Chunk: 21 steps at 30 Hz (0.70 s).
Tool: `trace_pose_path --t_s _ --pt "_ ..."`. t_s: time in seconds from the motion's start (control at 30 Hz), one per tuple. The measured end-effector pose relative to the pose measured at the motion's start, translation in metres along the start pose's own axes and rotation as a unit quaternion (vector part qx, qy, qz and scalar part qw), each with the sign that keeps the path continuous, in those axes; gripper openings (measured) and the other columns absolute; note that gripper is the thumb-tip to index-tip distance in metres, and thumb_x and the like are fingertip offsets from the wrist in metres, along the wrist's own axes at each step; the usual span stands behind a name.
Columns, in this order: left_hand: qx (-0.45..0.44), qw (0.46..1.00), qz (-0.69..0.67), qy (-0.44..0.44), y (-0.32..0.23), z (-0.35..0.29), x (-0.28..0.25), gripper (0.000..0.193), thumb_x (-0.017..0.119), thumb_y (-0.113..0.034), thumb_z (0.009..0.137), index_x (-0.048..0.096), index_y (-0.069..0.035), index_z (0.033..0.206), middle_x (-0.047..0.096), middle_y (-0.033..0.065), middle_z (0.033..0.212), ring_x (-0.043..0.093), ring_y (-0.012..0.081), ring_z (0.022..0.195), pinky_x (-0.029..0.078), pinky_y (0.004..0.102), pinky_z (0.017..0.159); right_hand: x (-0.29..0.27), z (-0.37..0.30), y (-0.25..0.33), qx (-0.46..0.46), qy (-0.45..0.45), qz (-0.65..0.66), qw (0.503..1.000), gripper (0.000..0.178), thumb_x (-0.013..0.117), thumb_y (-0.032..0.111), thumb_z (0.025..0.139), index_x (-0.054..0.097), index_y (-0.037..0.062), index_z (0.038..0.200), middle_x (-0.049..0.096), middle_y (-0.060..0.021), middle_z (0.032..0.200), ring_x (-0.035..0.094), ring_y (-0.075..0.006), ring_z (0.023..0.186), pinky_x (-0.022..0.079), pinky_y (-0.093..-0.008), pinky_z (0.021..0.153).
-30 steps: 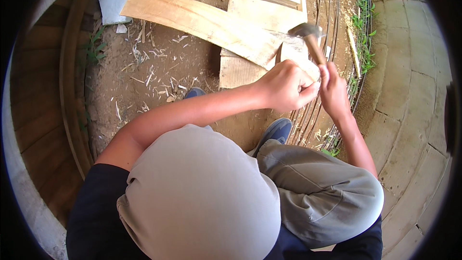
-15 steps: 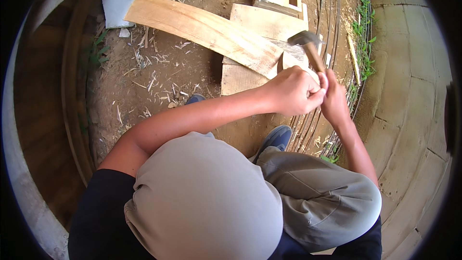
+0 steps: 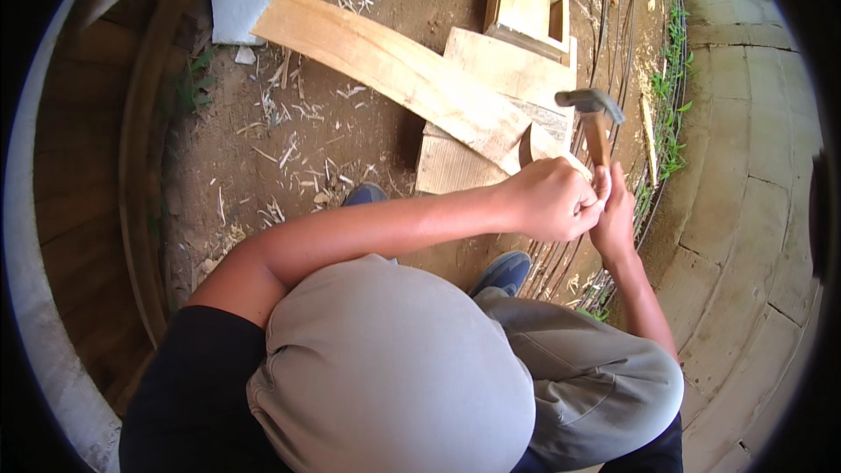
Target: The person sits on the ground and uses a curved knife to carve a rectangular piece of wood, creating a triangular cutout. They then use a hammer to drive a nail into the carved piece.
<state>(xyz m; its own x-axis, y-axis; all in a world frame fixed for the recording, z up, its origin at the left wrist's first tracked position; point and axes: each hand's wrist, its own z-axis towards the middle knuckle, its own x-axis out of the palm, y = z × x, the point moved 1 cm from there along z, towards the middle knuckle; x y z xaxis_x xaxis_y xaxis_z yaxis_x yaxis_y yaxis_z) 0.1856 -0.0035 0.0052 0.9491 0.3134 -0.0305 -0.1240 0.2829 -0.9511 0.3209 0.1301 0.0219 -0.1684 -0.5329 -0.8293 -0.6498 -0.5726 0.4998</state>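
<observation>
My right hand (image 3: 617,221) is wrapped round the wooden handle of a claw hammer (image 3: 597,133). The hammer's dark metal head is raised beyond both hands. Against the right hand, on its left, my left hand (image 3: 554,200) is closed in a fist with the thumb side toward the handle. What lies inside this fist is hidden. Just beyond its knuckles shows a small wooden piece with a dark curved face (image 3: 526,147), at the near end of a long plank (image 3: 377,57). That plank lies slantwise across other boards (image 3: 499,57).
A small wooden box frame (image 3: 519,2) sits on the far end of the boards. At the far left lies a pale stone slab (image 3: 245,7). Wood shavings litter the dirt. Thin rods (image 3: 613,52) run along a block wall (image 3: 727,166) on the right.
The hammer head, blurred and tipped left before, now stands more upright and farther right. Both hands remain side by side. The whole view has shifted slightly, so the boards appear lower and farther right.
</observation>
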Motion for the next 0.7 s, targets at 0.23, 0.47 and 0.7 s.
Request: trace_pose_path --t_s 0.23,0.47,0.7 --pt "0.006 1.000 0.011 0.006 0.002 0.004 0.002 0.039 0.065 -0.011 0.090 0.054 -0.002 0.054 0.050 0.0151 0.047 0.051 0.0294 0.042 0.041 0.0415 0.049 -0.004 0.008 0.004 0.006 0.007 -0.017 1.000 0.036 0.042 0.032 0.112 0.054 0.0003 0.103 0.065 -0.0288 0.072 0.070 -0.0439 0.067 0.048 -0.0508 0.056" --pt "0.050 0.999 0.020 -0.002 0.002 -0.002 0.007 0.041 0.066 -0.011 0.090 0.050 -0.003 0.052 0.050 0.0149 0.048 0.052 0.0311 0.043 0.041 0.0410 0.047 0.000 0.004 -0.013 -0.012 0.029 -0.060 0.998 0.036 0.043 0.036 0.112 0.053 0.0021 0.104 0.060 -0.0279 0.066 0.063 -0.0490 0.063 0.045 -0.0537 0.055" --pt "0.106 0.987 0.106 0.066 0.018 -0.042 0.017 0.042 0.067 -0.011 0.087 0.045 -0.011 0.051 0.049 0.0067 0.050 0.051 0.0277 0.050 0.037 0.0399 0.062 0.032 -0.015 -0.022 0.060 0.005 0.079 0.995 0.041 0.045 0.040 0.111 0.056 0.0019 0.102 0.061 -0.0203 0.071 0.062 -0.0323 0.064 0.046 -0.0461 0.061"
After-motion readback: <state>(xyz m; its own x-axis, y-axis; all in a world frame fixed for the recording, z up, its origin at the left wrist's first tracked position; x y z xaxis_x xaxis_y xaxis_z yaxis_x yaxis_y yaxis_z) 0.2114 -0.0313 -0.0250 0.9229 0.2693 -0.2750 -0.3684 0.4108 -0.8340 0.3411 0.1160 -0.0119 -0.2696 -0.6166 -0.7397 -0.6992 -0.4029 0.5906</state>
